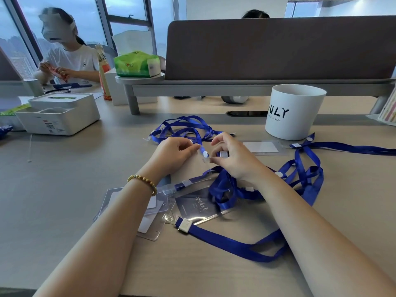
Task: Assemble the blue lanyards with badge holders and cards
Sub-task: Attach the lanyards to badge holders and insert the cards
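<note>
Beige worktop [64, 189] fills the head view, with a grey divider screen [278, 48] across the upper right and a white cup [294, 111] below it. At the frame's centre my left hand [175, 153] pinches a blue lanyard [188, 127] just above its white snap end [205, 154]. My right hand [231, 156] curls round a clear strap tab [206, 160] touching that end. Below, a badge holder [199, 207] with a dark card lies under more tangled lanyards [300, 181]; another holder [262, 147] lies at right.
</note>
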{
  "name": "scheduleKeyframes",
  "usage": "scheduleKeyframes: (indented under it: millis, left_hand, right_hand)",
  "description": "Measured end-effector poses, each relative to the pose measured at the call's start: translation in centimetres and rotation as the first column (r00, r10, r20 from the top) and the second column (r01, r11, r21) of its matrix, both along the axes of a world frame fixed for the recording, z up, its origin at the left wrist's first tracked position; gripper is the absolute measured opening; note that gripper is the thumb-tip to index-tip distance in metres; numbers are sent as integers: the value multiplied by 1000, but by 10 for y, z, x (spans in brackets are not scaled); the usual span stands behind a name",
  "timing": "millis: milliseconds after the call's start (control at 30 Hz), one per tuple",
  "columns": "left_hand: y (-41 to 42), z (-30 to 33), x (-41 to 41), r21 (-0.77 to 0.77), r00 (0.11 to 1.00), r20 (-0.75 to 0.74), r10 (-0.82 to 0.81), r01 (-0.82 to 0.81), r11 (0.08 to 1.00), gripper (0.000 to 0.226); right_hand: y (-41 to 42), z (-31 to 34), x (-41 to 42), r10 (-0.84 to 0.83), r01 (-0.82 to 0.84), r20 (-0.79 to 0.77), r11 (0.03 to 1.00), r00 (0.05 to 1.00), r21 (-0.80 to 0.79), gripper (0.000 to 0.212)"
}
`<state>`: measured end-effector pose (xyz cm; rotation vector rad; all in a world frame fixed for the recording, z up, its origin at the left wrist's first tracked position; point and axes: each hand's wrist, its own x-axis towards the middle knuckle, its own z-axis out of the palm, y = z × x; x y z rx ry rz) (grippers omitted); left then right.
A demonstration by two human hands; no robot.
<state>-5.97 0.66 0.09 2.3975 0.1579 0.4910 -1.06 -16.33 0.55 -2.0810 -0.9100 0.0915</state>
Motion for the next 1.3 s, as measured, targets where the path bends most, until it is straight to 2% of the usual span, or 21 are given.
scheduleKeyframes:
  millis: [267,500,600,733,800,900,1033,1133,1300]
  left_hand:
    - [3,-1,1,1,1000,-24,15,-15,1000,23]
    - [0,5,-2,-74,981,-151,-120,110,991,29]
    - [1,6,-3,-86,979,-163,-124,111,990,36]
    - [1,9,-3,-133,976,-164,-146,125,983,24]
    - [1,11,-4,-153,977,-147,-157,134,979,25]
    - [2,8,-4,-61,982,-140,-127,120,991,28]
    - [1,6,-3,62,990,-125,-70,78,995,30]
    - [0,7,-3,83,992,-93,-89,96,992,20]
    - [-3,10,-4,-7,978,-64,-200,200,980,5]
  right_hand:
    - [0,-3,3,57,-8,-250,981,966,192,23]
    - [0,-1,0,131,15,-407,941,904,337,21]
    - [1,0,-2,159,-21,-396,943,904,331,20]
    - [2,-1,-4,168,-62,-383,960,908,273,23]
    - [2,-2,-4,165,-58,-408,964,898,261,23]
    - [4,-3,-3,145,-41,-434,970,889,239,22]
    - [9,-7,-3,57,-4,-338,988,939,153,33]
    - [14,-10,-2,22,40,-303,980,953,197,27]
    - [13,-8,1,-16,96,-278,956,960,277,29]
